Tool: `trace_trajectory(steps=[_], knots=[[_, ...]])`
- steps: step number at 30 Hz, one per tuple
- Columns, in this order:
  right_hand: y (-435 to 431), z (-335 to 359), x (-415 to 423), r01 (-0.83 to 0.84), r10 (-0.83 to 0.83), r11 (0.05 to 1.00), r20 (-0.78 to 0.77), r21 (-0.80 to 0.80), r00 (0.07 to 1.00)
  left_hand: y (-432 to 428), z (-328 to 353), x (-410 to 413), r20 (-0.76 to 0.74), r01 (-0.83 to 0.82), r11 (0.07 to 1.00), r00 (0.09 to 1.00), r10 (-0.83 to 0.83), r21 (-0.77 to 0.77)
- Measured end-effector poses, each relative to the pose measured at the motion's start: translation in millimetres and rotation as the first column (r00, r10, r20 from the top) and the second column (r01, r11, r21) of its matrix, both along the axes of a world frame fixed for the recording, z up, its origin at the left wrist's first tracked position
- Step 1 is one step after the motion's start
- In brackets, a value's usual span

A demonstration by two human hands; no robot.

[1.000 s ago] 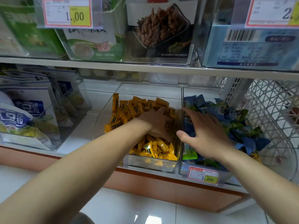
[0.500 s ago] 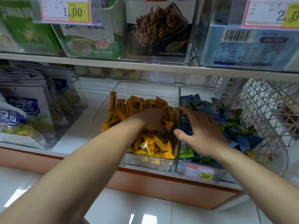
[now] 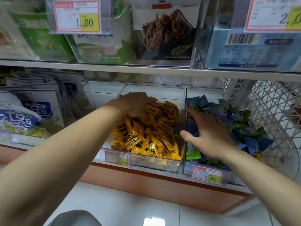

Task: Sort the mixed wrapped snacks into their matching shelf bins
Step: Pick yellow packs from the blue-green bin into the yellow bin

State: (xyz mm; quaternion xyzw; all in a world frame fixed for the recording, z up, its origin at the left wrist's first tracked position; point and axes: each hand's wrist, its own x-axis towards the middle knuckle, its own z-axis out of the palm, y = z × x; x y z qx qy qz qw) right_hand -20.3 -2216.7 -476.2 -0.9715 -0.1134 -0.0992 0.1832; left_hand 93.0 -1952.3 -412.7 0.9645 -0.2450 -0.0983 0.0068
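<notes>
Left hand has slid to the back of the yellow bin, fingers buried in yellow snacks, grip impossible to tell, while the right hand presses flat and released on blue snacks in their own bin, where raking may flick pieces over the divider.

The middle snacks were yellow with dark label patches; the right snacks were blue and green. The near price tag was white, red-bordered, with a yellow block. The far-right basket was white lattice.

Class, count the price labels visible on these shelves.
4: upper-left label, upper-right label, yellow-bin label, blue-bin label. Others may be hidden.
</notes>
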Motion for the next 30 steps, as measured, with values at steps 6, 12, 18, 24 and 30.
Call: trace_trajectory(steps=[6,12,18,24,30], knots=[[0.1,0.4,-0.1,-0.003,0.002,1.000,-0.012,-0.013,1.000,-36.2,12.5,-26.2,0.157,0.034,0.997,0.987,-0.022,-0.073],[-1.3,0.1,-0.7,-0.013,0.013,1.000,-0.017,0.005,1.000,-86.1,-46.5,-33.4,-0.130,0.037,0.942,0.988,-0.085,-0.335],[-1.4,-0.4,-0.3,-0.019,0.020,1.000,-0.012,0.009,1.000,-85.1,-72.8,-21.5,-0.235,0.022,0.974,0.969,-0.076,-0.226],[-2.1,-0.7,-0.3,-0.021,0.021,1.000,-0.008,0.009,1.000,-74.9,-70.9,-20.7,-0.319,0.046,0.986,0.943,-0.096,-0.159],[-1.8,1.7,-0.7,-0.020,0.020,1.000,-0.038,0.019,0.999,-72.8,-66.9,-27.2,-0.371,-0.024,0.980,0.927,-0.052,-0.197]])
